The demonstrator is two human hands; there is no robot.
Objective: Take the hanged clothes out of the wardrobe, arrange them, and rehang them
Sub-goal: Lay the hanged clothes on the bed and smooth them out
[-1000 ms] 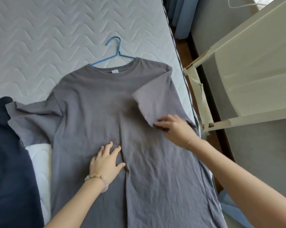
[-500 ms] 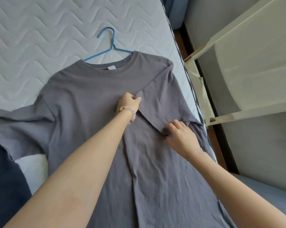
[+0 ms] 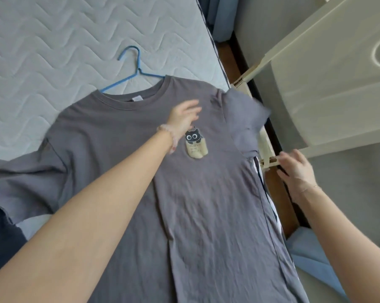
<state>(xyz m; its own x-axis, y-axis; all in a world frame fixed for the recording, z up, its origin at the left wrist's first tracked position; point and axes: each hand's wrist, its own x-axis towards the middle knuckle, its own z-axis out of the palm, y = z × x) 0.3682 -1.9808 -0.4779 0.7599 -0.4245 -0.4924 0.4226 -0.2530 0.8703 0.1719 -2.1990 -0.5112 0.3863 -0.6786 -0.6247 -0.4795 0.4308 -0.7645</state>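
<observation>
Shirt (image 3: 206, 204) flat on mattress (image 3: 53, 51), hanger (image 3: 136, 68) at 12 o'clock. Left hand (image 3: 182, 120) over chest, fingers straight; right hand (image 3: 296, 171) at 3 o'clock, fingers loose, empty.

Grey T-shirt (image 3: 206, 193) with black cat print (image 3: 193, 137), blue hanger (image 3: 138, 71), white wave-quilted mattress (image 3: 53, 51)

A quilted white mattress (image 3: 53, 51) beside brown floor (image 3: 226, 54) and blue curtain (image 3: 220, 18).

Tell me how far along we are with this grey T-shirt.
Done: the grey T-shirt lies face up on the mattress, blue hanger in its neck. In hand: the left hand is over the chest; the right hand is open past the mattress edge. Left: flatten the bunched sleeve by the navy garment, then rehang.
</observation>
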